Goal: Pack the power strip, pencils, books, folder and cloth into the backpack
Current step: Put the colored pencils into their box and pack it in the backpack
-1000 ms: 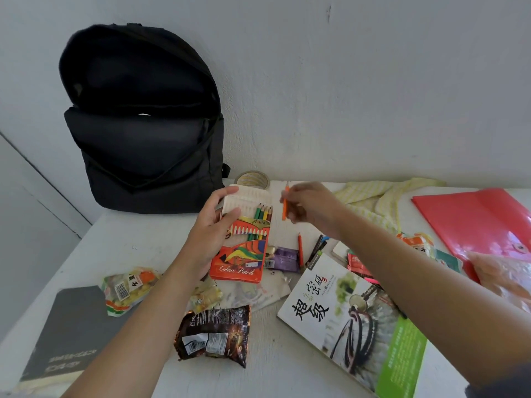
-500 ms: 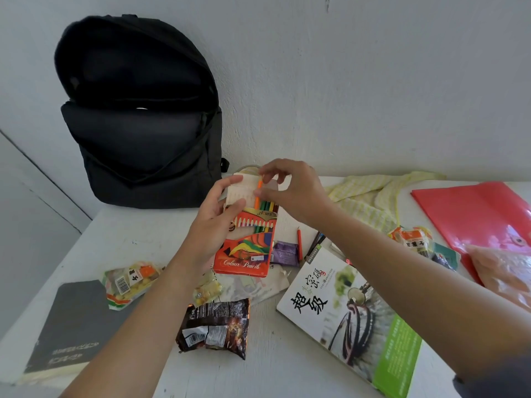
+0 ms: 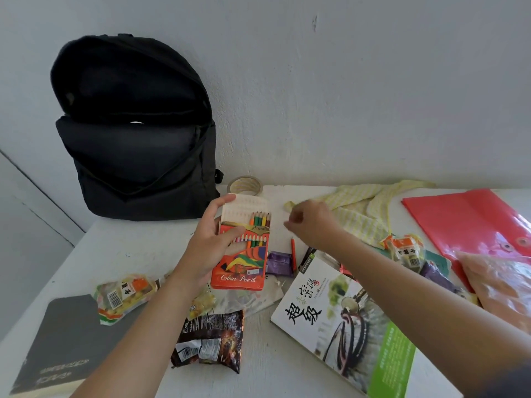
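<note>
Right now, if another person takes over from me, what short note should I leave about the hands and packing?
Left hand: its grip holds the orange cardboard colour-pencil box, flap open, pencil tips showing.
Right hand: fingers curled, nothing seen in it, beside the box.
Done: nothing visibly packed; the black fabric backpack stands open against the wall.
Left: a loose red pencil, the yellow striped cloth, the red plastic folder, the green-edged paperback book and the grey book lie on the white table. Power strip not in view.
</note>
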Available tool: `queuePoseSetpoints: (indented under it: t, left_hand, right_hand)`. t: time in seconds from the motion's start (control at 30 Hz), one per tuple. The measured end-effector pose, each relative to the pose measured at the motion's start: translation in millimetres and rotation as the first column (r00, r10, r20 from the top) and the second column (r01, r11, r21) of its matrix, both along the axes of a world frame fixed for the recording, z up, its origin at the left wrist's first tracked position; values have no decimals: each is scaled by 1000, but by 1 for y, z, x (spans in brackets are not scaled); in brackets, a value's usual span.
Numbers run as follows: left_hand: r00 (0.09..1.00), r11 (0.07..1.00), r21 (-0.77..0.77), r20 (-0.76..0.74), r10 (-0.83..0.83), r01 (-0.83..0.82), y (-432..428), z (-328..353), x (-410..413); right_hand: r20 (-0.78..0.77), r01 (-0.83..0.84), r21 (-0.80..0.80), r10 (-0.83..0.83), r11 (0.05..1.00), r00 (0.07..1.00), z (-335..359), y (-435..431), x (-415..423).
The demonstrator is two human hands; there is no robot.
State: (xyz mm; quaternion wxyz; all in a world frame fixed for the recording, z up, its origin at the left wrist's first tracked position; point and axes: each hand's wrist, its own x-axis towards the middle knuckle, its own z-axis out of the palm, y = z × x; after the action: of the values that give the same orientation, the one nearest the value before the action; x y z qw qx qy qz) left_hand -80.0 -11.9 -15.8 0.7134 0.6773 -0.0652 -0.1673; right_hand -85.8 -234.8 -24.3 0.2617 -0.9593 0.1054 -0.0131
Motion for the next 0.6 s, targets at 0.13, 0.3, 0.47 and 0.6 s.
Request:
queuePoseSetpoints:
  t: [0.13,0.3,0.47,0.6]
  left_hand:
    - [1000,1000,-8,20,-18,19,-1,-1,0]
    - [997,998,-10,47,-57,57,1,4,0]
    - [998,999,4,49,-33,33,5,6,4]
    - [1000,1000,8,18,-6,6,9,6,7]
  right_hand:
    - [-238,30,-258,-93,966,967,-24,7,-6]
    - [-263,44,-283,-121,958,957,-36,15,-3]
    - [-188,208,159,-177,965,966,-24,11,5]
    - [-61,160,738,-171,655,983,9,4,5]
